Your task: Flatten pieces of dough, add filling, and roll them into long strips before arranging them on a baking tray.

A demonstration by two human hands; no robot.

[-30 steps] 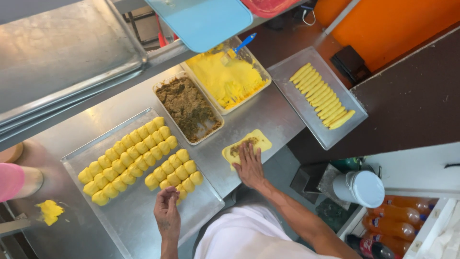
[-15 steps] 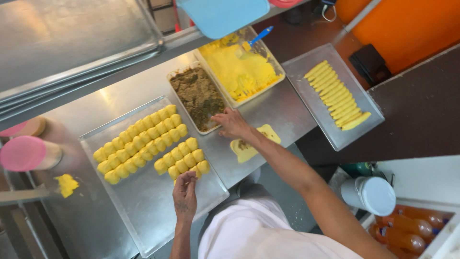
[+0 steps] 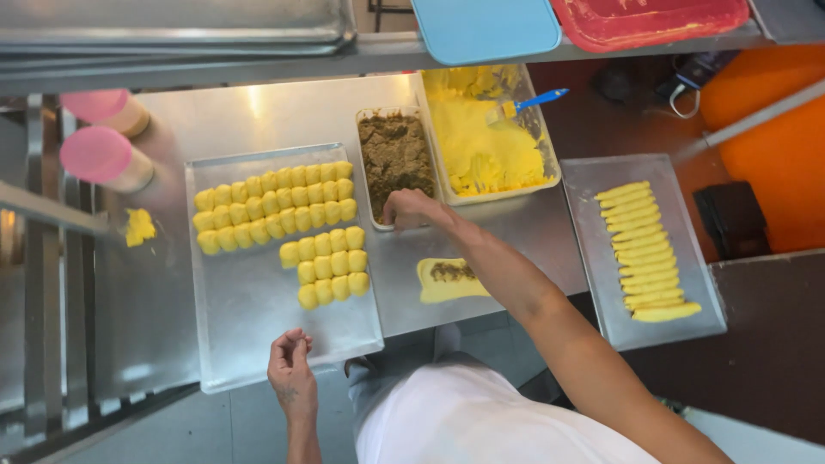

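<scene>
My right hand (image 3: pixel 408 209) hides its own fingertips in the brown filling tub (image 3: pixel 395 159); the red lid (image 3: pixel 649 21) is cropped.

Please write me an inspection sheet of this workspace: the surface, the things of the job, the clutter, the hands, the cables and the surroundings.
Surface: steel table, shiny, with a yellow dough scrap at its left edge.
Job's things: brown filling tub; yellow dough tub with a blue brush; tray of yellow pieces in rows; flat dough sheet with filling on it; tray of long rolls.
Clutter: two pink-capped bottles.
Hands: right hand at the filling tub's near end, grip closed; left hand at the tray edge, holding nothing.
Cables: one looped cable, upper right.
Surroundings: blue lid and red lid on the shelf above.
</scene>
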